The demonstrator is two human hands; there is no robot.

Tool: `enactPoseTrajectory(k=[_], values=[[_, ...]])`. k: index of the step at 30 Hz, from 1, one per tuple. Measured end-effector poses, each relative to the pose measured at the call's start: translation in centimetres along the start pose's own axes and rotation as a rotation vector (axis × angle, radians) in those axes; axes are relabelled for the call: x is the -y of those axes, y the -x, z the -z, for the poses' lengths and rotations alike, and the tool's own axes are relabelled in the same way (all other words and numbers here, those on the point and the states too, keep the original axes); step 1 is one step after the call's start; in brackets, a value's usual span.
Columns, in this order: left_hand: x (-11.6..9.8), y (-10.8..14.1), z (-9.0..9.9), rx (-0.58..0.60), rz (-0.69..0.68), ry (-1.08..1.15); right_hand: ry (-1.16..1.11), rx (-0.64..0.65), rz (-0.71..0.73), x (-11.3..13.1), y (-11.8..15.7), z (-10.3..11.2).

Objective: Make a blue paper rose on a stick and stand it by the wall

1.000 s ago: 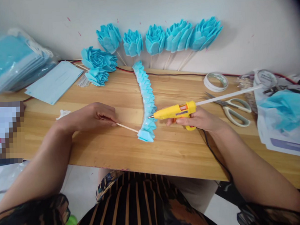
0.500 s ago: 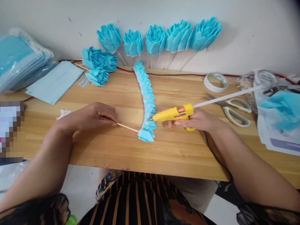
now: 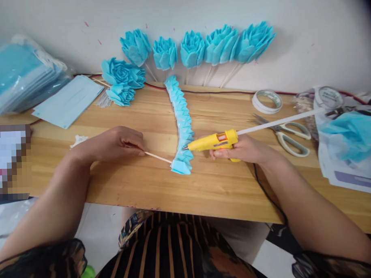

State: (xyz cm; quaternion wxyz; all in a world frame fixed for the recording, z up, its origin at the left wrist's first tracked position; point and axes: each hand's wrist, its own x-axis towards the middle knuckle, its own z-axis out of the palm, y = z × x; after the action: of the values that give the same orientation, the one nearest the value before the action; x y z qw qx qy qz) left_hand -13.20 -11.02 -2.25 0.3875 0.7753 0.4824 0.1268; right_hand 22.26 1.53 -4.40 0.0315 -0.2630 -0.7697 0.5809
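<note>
My left hand [image 3: 125, 144] pinches a thin wooden stick [image 3: 158, 157], whose far end meets the near end of a pleated blue strip [image 3: 184, 120]. The strip lies in a slight curve across the wooden table [image 3: 138, 185]. In my right hand [image 3: 234, 149] is a yellow glue gun [image 3: 214, 141] with a long white glue stick [image 3: 279, 121] in its back. Its metal tip is at the lower part of the strip; whether it touches is too small to tell.
Several blue flowers on sticks [image 3: 192, 49] lean on the wall. More flowers [image 3: 119, 72] lie back left, near blue sheets [image 3: 69, 100] and a bagged stack [image 3: 15, 76]. Right are a tape roll [image 3: 267, 101], scissors [image 3: 290, 137], plastic bags [image 3: 350, 149] and the gun's black cord [image 3: 268, 193].
The glue gun has shifted very slightly, its back end a little lower and to the left. My left hand, the stick and the strip look unchanged.
</note>
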Motion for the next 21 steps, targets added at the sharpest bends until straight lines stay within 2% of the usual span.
enactPoseTrajectory(k=[21], values=[[0.14, 0.09, -0.02, -0.005, -0.007, -0.002, 0.128, -0.006, -0.029, 0.2, -0.01, -0.06]])
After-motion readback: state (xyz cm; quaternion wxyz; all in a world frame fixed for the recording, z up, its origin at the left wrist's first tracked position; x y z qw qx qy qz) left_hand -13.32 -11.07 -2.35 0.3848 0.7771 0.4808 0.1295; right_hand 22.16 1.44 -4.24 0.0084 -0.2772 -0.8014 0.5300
